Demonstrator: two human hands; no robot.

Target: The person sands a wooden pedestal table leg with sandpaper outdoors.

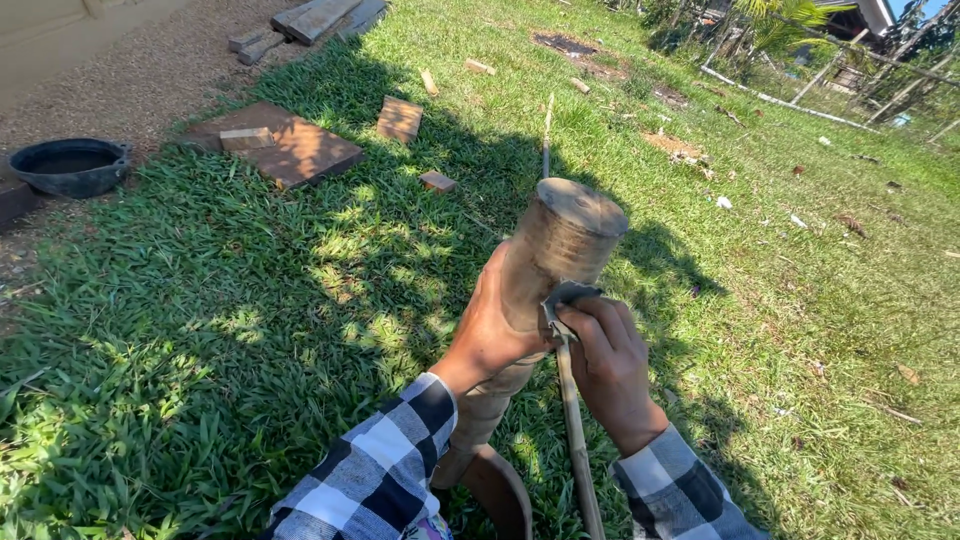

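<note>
Bright sun falls on a grass lawn (250, 330), with a broad patch of shade spreading over its middle. At the upper left runs a strip of gravel ground (130, 70), and a black round tub (68, 165) sits at its edge. A flat reddish-brown board (290, 145) lies on the grass with a small wooden block (246, 138) on top; a smaller brown board (399, 118) lies nearby. Grey planks (310, 20) are stacked at the top. Scraps of wood dot the lawn. Far off on the right stand a pale pipe (790, 100) and leafy plants (780, 25).
</note>
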